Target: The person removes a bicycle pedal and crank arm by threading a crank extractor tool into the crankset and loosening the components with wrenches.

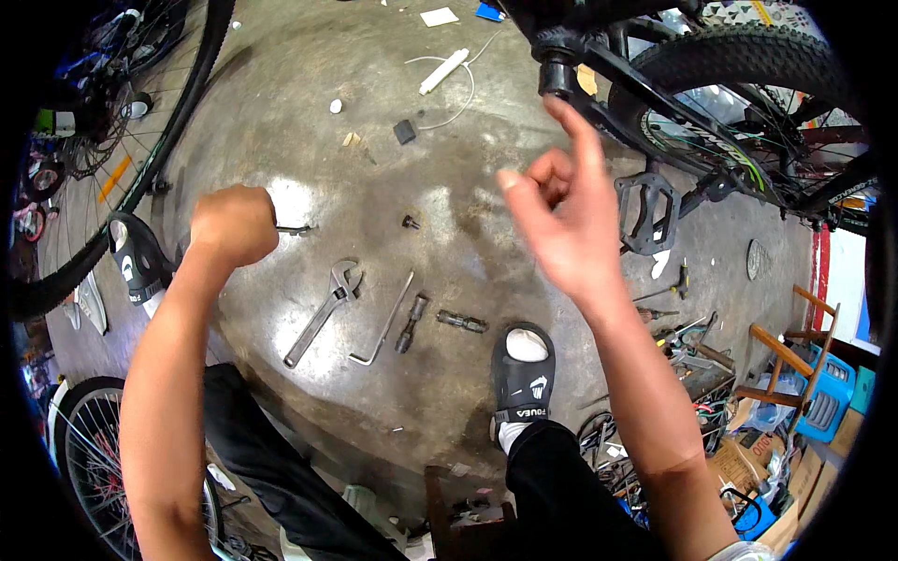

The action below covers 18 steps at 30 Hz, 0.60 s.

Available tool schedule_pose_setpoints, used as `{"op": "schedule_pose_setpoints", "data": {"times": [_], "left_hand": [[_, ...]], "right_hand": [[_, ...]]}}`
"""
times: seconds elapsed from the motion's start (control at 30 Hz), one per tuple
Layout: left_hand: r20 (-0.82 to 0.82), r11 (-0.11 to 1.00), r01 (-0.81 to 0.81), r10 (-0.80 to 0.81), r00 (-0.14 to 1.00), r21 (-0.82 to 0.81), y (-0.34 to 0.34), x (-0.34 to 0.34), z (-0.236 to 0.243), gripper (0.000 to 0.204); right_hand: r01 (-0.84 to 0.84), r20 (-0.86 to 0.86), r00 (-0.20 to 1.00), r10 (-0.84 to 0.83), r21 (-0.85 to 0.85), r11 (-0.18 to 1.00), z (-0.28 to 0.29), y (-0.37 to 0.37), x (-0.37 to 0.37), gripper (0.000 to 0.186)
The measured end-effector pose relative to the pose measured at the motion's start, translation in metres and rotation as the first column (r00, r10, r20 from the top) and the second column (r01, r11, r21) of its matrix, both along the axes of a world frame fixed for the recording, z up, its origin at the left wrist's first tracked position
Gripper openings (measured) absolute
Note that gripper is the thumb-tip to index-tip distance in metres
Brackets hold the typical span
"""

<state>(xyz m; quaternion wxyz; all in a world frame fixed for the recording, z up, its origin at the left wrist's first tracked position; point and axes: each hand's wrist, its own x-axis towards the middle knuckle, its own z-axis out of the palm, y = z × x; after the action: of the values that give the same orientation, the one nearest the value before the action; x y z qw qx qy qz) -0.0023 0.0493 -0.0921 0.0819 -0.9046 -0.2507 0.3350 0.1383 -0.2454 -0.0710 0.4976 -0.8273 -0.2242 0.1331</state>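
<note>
My left hand point(234, 224) is closed in a fist, knuckles up. A slim dark metal piece point(296, 230) shows beside it; whether the fist grips it I cannot tell. My right hand point(575, 206) holds nothing visible, its index finger stretched up to the lower end of a black cylindrical part point(558, 77) on the bicycle frame point(645, 84). Its thumb stands apart and the other fingers curl. On the floor lie an adjustable wrench point(323, 313), an L-shaped hex key point(383, 323), two short black cylindrical pieces, one upright-angled point(412, 323) and one lying crosswise point(461, 321), and a small dark bolt-like piece point(410, 222).
A black pedal point(645, 213) juts out right of my right hand. A bicycle wheel point(178, 140) curves along the left. A white power strip with cable point(444, 72) lies far ahead. Loose tools point(692, 346), a wooden chair point(786, 355) and a blue stool point(828, 397) crowd the right.
</note>
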Motion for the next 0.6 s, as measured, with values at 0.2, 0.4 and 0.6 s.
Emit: {"op": "schedule_pose_setpoints", "data": {"times": [0.2, 0.4, 0.6], "left_hand": [[0.017, 1.000, -0.005, 0.006, 1.000, -0.011, -0.005, -0.004, -0.002, 0.031], [0.012, 1.000, -0.010, 0.010, 1.000, -0.006, -0.009, -0.002, 0.002, 0.030], [0.017, 1.000, -0.002, 0.002, 1.000, -0.002, -0.013, 0.000, 0.002, 0.028]], "right_hand": [[0.015, 0.000, 1.000, -0.015, 0.103, 0.995, -0.010, -0.006, -0.011, 0.048], [0.061, 0.288, 0.958, 0.015, -0.255, 0.965, -0.004, 0.004, -0.001, 0.063], [0.024, 0.241, 0.970, 0.044, -0.273, 0.962, 0.005, 0.000, -0.006, 0.064]]}}
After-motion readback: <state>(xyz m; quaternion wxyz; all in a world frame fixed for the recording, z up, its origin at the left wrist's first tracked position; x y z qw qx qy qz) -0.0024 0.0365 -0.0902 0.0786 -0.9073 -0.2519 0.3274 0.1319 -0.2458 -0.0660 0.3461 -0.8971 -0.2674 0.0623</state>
